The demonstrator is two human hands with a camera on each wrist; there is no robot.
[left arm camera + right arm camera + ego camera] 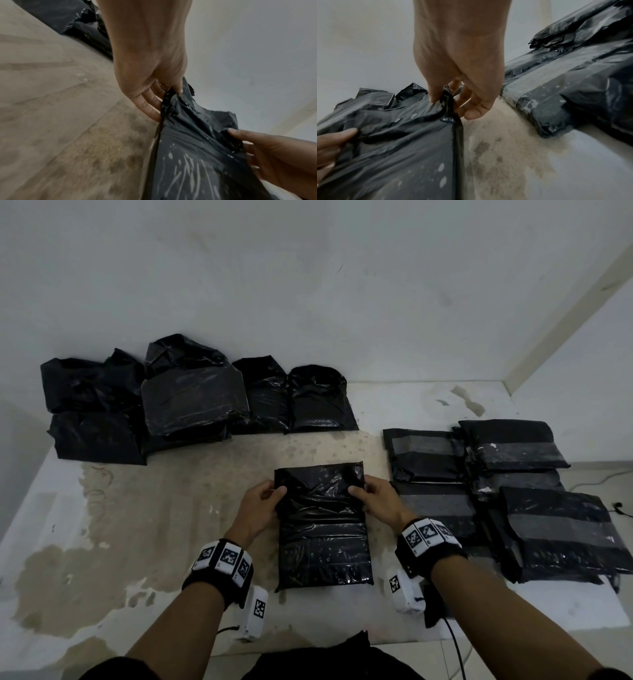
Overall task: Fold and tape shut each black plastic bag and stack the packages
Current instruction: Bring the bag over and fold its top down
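A black plastic bag [322, 529] lies flat in the middle of the table, its far flap loose and crinkled. My left hand [265, 499] pinches the bag's left edge near the flap, thumb on top, fingers underneath. My right hand [371, 494] pinches the right edge the same way. In the left wrist view the left hand [163, 97] holds the bag [192, 148] at its side seam. In the right wrist view the right hand [453, 100] grips the bag's [402, 142] gathered edge.
Several untaped black bags [191, 395] sit at the back left against the wall. Taped packages [507, 491] with grey tape strips are stacked at the right. The stained table [154, 508] has bare room at the left. A cable [455, 648] hangs off the front edge.
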